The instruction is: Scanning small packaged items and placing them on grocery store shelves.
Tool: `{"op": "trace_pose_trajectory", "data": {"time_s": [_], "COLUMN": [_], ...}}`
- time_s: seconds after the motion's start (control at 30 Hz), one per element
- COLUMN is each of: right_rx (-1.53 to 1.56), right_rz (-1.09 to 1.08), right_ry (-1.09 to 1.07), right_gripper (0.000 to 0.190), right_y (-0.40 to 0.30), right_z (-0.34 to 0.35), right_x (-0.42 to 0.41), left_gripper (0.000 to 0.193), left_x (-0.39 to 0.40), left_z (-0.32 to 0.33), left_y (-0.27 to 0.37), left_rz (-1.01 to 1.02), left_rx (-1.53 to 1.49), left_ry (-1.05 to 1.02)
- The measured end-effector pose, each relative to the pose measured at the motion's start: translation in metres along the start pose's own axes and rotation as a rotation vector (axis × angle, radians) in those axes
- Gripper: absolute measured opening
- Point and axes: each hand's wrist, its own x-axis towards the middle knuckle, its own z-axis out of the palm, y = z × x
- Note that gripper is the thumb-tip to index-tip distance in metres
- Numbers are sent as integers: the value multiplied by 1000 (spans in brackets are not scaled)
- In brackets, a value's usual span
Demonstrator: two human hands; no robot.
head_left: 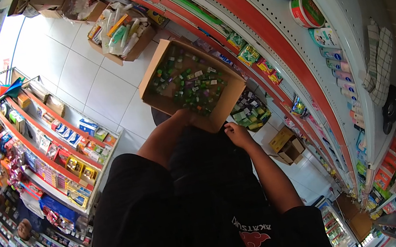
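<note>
A cardboard box stands open and tilted before me, holding many small bottles with mostly green caps or labels. My left hand is at the box's near left wall; its fingers are hidden, so its hold cannot be told. Just off the near right corner of the box is my right hand, its fingers curled beside something small and dark; whether it grips this is unclear. Beyond the box's right side, a second container of small green-and-dark packs sits low down.
A carton of tubes and plastic packaging rests on the tiled floor. Long shelves with tubs and bottles run along the right. An open brown box lies lower right. Shop racks stand left, where another person is visible.
</note>
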Motion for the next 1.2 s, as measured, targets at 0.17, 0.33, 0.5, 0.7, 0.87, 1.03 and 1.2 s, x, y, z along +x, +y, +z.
{"op": "trace_pose_trajectory", "data": {"time_s": [0.17,0.33,0.5,0.7,0.87,1.03,1.2], "right_rx": [27,-86,-131,-64,-63,13,-49], "right_rz": [201,256,356,370,322,324,352], "right_ry": [26,-5,-59,-46,-66,-44,-25], "right_gripper": [31,34,33,35,34,34,32], "right_y": [50,83,98,98,79,84,103], "right_z": [-1,-1,3,-4,-10,-16,-17], "right_x": [-18,-20,-37,-37,-21,-23,-29], "left_gripper": [35,40,47,52,56,52,42], "left_x": [-19,-11,14,34,39,28,32], "left_z": [-111,-137,-123,-75,-46,-75,-74], "left_y": [43,15,-3,15,30,30,2], "left_rz": [29,-451,-374,-214,-425,-479,-498], "left_rx": [-457,-570,-531,-594,-529,-663,-540], "left_ry": [303,795,677,661,823,883,851]}}
